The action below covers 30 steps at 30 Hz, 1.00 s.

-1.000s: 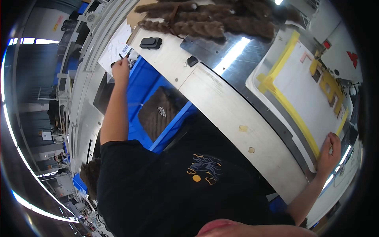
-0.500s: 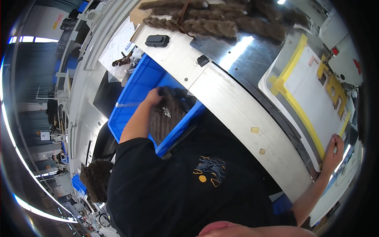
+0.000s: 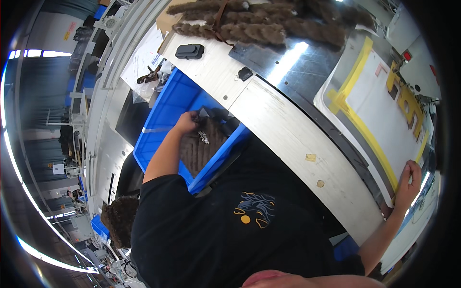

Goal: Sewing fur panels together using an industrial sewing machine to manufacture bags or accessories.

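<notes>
Head view is showing your left hand [image 3: 186, 123] reaching down into the blue bin [image 3: 163, 120] beside the worktop [image 3: 288, 139], its fingers closing on the edge of a brown fur piece [image 3: 199, 149] that is lying inside the bin. Your right hand [image 3: 408, 185] is resting far off at the other end of the worktop, fingers curling over the corner of the white board [image 3: 379, 113] with the yellow tape border; you are pinching its edge there. More brown fur strips [image 3: 269, 24] are lying piled at the far side of the worktop, with a small black case [image 3: 189, 51] sitting just beside them.
</notes>
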Motion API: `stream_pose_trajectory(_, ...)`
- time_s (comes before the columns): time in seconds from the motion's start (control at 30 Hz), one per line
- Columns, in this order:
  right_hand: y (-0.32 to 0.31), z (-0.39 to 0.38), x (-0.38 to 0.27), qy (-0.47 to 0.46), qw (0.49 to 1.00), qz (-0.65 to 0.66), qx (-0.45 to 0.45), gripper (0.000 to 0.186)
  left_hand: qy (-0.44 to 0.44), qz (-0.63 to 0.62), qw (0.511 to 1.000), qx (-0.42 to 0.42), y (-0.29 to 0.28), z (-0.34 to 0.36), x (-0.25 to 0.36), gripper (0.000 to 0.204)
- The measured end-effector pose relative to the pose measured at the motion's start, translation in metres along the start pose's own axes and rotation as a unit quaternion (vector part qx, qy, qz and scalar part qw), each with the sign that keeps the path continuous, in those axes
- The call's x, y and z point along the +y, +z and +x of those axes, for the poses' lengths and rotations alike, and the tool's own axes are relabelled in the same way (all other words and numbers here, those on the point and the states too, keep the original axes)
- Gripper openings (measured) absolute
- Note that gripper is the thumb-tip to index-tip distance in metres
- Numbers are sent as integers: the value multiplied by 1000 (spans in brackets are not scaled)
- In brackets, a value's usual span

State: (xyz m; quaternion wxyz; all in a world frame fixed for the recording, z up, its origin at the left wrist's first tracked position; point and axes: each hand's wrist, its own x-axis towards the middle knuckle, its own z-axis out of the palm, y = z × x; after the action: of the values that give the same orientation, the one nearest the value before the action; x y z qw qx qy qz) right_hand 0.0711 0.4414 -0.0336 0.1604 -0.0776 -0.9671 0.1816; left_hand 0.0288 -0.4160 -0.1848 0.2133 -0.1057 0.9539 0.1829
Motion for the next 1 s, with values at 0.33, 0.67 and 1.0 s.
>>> stream_pose_trajectory(0.33, -1, -1, 1, -5, 1000, 4, -7, 18, 6, -113, 993, -20, -4, 1, 21, 37)
stream_pose_trajectory(0.67, 0, -1, 3, -8, 1000, 5, -1, 17, -55, -139, 961, -232, -9, -3, 14, 22)
stream_pose_trajectory(1.0, -3, 0, -5, -19, 1000, -6, -15, 17, -157, -424, 851, -267, -33, -44, 32, 22)
